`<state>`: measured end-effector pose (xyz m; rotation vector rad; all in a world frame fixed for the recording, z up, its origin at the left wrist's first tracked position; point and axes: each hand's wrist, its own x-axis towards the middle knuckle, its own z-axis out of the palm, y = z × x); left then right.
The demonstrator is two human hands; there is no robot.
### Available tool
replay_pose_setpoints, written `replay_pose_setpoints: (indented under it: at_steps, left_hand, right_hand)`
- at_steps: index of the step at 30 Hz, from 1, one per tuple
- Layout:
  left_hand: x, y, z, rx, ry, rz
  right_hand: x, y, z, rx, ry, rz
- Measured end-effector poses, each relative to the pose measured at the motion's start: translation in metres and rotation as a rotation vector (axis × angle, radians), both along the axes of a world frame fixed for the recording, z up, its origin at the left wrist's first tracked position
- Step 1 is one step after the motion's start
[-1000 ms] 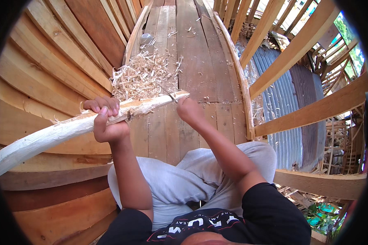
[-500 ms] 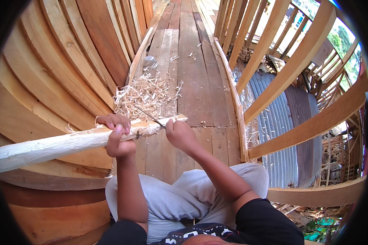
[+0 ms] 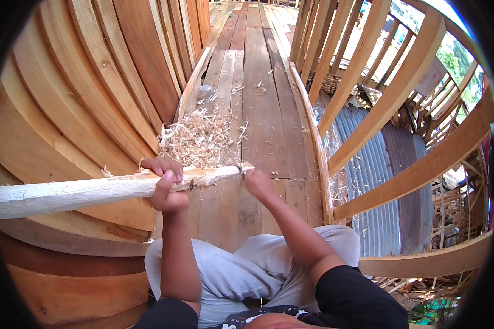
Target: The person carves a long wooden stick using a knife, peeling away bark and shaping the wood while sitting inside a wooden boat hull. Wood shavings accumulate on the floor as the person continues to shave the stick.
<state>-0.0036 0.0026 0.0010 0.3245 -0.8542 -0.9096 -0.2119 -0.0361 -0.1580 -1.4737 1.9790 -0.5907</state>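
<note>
A long peeled wooden pole runs in from the left edge and tapers to a whittled end in front of me. My left hand is wrapped round it a short way back from that end. At the pole's tip, my right hand is closed on a knife whose handle is hidden in the fist. Only a short dark bit of the knife shows, against the wood at the tip. Below the pole are my crossed legs in grey trousers.
Curly wood shavings lie heaped on the plank floor beyond the pole. Near them stands a small clear cup. Upright boards line the left; a slatted railing runs along the right, with corrugated metal sheets below it.
My right hand has slid right, out to the pole's tip, and the knife blade, long in view before, now barely shows. The view has shifted slightly; my left hand keeps its grip.
</note>
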Motion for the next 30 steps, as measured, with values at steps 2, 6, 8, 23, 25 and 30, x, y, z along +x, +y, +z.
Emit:
replay_pose_setpoints:
  at_steps: [2,6,8,23,25,30]
  left_hand:
    - [0.013,0.002,-0.002,-0.023,-0.010,0.014]
    - [0.003,-0.002,-0.001,0.009,0.003,-0.009]
    - [-0.002,-0.003,0.000,-0.033,-0.032,-0.097]
    - [0.000,0.006,-0.001,0.053,-0.010,0.142]
    - [-0.008,0.003,0.002,0.086,0.081,0.136]
    - [0.007,-0.002,-0.008,0.113,0.066,0.215]
  right_hand:
    - [0.042,0.023,0.066,0.029,0.066,0.062]
    - [-0.009,0.010,0.001,0.024,0.014,-0.119]
    - [-0.046,0.005,-0.047,0.030,0.156,-0.005]
    - [0.041,0.015,0.049,0.068,-0.087,0.039]
    - [0.016,0.005,0.014,0.059,-0.141,-0.025]
    - [0.018,0.009,0.022,0.053,-0.071,-0.018]
